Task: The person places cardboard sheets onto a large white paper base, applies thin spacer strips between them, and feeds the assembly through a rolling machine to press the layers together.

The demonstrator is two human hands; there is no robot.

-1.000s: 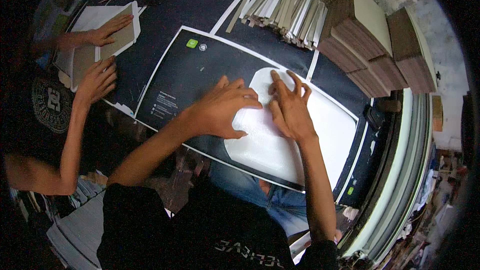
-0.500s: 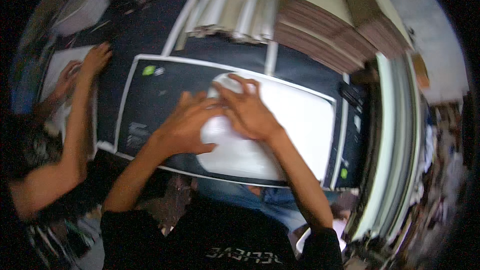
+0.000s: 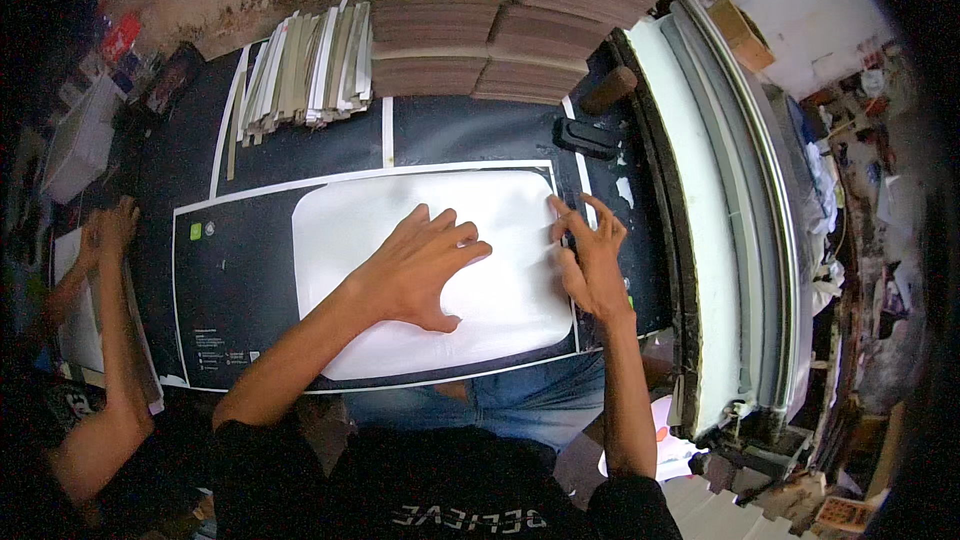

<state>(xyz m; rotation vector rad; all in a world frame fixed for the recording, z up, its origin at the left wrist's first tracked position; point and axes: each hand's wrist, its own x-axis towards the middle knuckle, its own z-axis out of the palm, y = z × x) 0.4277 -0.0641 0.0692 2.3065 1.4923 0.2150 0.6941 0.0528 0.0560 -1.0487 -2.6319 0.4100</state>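
A white sheet with rounded corners [image 3: 510, 290] lies flat over the right part of a dark printed panel with a white border [image 3: 240, 270]. My left hand [image 3: 420, 270] is over the middle of the white sheet, fingers spread and thumb stretched away from them. At the sheet's right edge is my right hand [image 3: 593, 255], its fingers apart and slightly bent, with the fingertips at the edge. Neither hand grips anything that I can see. Whether the left palm presses on the sheet is not clear.
Long pale strips [image 3: 310, 70] lie at the back, beside tall stacks of brown board [image 3: 430, 30]. A black block-shaped object [image 3: 588, 138] and a brown cylinder [image 3: 608, 90] sit behind my right hand. Beyond them stands a long roller machine [image 3: 735, 210]. On the left, another person's hands [image 3: 110, 230] work.
My hands were close together over the middle of the white sheet; now they are apart, the right one at its right edge. The view has shifted and is less blurred.
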